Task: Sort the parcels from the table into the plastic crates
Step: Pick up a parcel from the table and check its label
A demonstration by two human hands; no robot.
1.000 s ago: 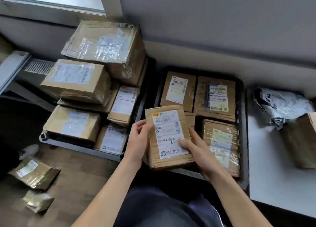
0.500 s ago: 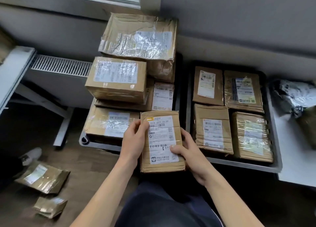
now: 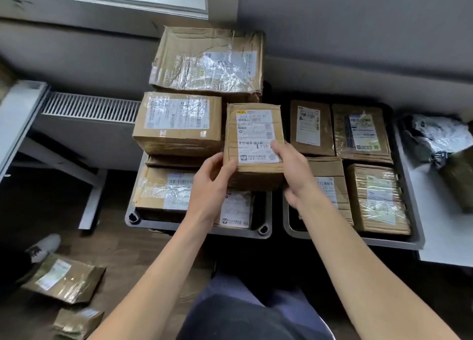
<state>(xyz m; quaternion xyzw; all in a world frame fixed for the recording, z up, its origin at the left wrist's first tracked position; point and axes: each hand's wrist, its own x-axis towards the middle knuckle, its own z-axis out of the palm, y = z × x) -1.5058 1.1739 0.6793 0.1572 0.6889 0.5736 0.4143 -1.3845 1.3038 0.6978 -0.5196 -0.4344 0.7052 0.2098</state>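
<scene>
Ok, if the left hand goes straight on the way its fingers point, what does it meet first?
The left hand grips the small brown cardboard parcel, so that comes first. Beyond it, probably the large crumpled taped cardboard box stacked in the left grey plastic crate; depth is unclear.

One wide-angle view, worn on the head, faces forward and steeply down. Both arms enter from the bottom edge. The left hand [image 3: 210,183], right hand [image 3: 294,176] and parcel [image 3: 253,145] sit close at mid-frame. The left crate [image 3: 194,231] and right crate [image 3: 399,242] lie just beyond, with wall [image 3: 358,27] across the top, floor [image 3: 122,250] lower left and table [image 3: 440,242] at the right edge.
</scene>
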